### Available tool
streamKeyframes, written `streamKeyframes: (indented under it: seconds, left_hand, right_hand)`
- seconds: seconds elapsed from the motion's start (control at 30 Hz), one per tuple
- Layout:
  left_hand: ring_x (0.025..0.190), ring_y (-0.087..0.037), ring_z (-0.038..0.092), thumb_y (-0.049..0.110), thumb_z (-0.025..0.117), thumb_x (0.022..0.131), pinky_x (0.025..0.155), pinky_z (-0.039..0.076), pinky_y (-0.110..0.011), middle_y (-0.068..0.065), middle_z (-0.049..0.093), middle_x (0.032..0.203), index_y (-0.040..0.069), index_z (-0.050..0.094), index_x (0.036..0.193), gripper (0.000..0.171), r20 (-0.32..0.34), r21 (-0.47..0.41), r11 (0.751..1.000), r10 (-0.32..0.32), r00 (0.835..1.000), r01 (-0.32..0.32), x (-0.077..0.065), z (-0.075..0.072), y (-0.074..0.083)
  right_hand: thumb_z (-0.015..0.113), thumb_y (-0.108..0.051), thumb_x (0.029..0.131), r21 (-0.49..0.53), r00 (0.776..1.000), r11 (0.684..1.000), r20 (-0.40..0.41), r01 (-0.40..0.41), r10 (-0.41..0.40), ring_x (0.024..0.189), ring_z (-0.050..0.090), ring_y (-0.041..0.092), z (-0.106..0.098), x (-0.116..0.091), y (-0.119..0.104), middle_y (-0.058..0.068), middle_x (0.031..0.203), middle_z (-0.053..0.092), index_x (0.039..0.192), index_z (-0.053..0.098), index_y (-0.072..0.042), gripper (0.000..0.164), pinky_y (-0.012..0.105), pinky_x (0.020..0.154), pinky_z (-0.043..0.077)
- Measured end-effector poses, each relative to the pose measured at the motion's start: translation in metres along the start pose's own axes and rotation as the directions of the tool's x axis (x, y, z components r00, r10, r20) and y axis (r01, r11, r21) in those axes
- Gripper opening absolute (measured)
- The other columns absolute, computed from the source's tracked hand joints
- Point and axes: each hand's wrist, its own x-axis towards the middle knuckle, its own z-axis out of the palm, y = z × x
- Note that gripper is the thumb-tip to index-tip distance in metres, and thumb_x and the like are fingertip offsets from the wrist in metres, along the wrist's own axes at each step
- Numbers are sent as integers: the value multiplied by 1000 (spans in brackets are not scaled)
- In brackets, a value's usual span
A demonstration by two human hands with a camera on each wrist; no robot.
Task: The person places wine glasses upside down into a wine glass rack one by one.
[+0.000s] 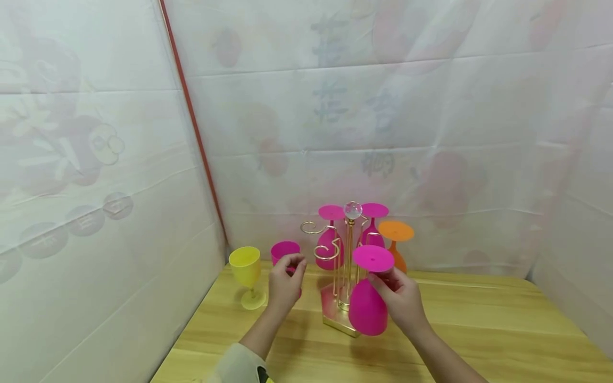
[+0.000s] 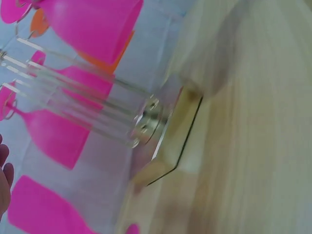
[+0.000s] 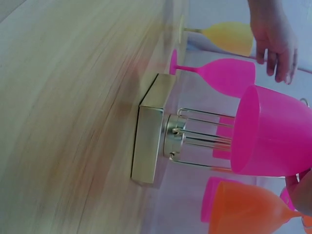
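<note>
Right hand [image 1: 404, 302]: I pinch inverted pink goblet [image 1: 367, 309] by stem
Left hand [image 1: 284, 286]: my fingers loose, part-open, holding nothing

Left grip [image 1: 284, 284] hovers loosely, fingers bent — right grip [image 1: 404, 300] pinches between thumb and fingers, forearm [image 1: 442, 354] slanting inward

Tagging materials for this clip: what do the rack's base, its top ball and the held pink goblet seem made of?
Rack's base: probably polished metal, gold-toned, given the pinkish reflections on top. Top ball: glass or clear acrylic, faceted and glinting. Held pink goblet: likely plastic, evenly coloured, with a soft sheen.
</note>
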Motion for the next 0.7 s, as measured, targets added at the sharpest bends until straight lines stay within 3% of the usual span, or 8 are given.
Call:
streamKeyframes:
  seconds: [0.1, 0.2, 0.27, 0.4, 0.53, 0.7]
  left_hand:
    - [74, -16, 62, 14, 74, 88, 66, 56, -28, -3, 70, 89, 5, 71, 101, 16, 3, 68, 994, 85, 996, -85, 8, -14, -1]
    - [88, -22, 65, 19, 75, 86, 76, 56, -36, -5, 71, 95, 5, 71, 105, 24, 24, 189, 962, 196, 980, -197, 17, -29, -4]
    - [96, -27, 66, 21, 75, 85, 83, 55, -43, -9, 71, 100, 3, 70, 108, 30, 50, 275, 918, 283, 958, -286, 23, -39, -8]
    - [106, -31, 64, 30, 72, 83, 87, 52, -51, -12, 70, 109, 3, 67, 116, 43, 125, 426, 801, 409, 904, -421, 34, -60, -19]
    - [119, -36, 56, 42, 65, 85, 97, 46, -58, -13, 65, 122, 4, 63, 125, 56, 229, 542, 700, 409, 883, -465, 42, -79, -30]
    - [138, -39, 40, 54, 57, 88, 110, 26, -68, -16, 53, 141, 7, 51, 141, 71, 331, 659, 612, 284, 900, -437, 50, -98, -41]
  right_hand:
    - [69, -18, 92, 8, 1000, 1000, -3, -2, 2, 86, 68, 12, 2, 1, 3, 14, 103, 71, 116, 67, -7, 26, 25, 74, 58]
    - [69, -17, 92, 20, 1000, 1000, -4, -1, 1, 87, 69, 12, 4, 1, 5, 13, 102, 71, 116, 67, -8, 25, 26, 75, 59]
    - [69, -17, 92, 25, 1000, 1000, -5, -4, 4, 87, 69, 12, 4, 1, 6, 12, 102, 71, 116, 67, -8, 26, 25, 75, 59]
    - [69, -17, 92, 30, 1000, 999, 0, -13, 13, 88, 69, 11, 5, 0, 6, 17, 105, 71, 117, 66, -8, 26, 25, 76, 58]
    - [69, -18, 93, 20, 1000, 1000, -7, -23, 23, 88, 69, 10, 5, 0, 5, 17, 105, 70, 117, 67, -8, 26, 24, 76, 58]
    - [68, -18, 93, 5, 1000, 1000, -16, -20, 20, 88, 68, 9, 5, 0, 2, 14, 104, 71, 117, 66, -6, 27, 23, 76, 58]
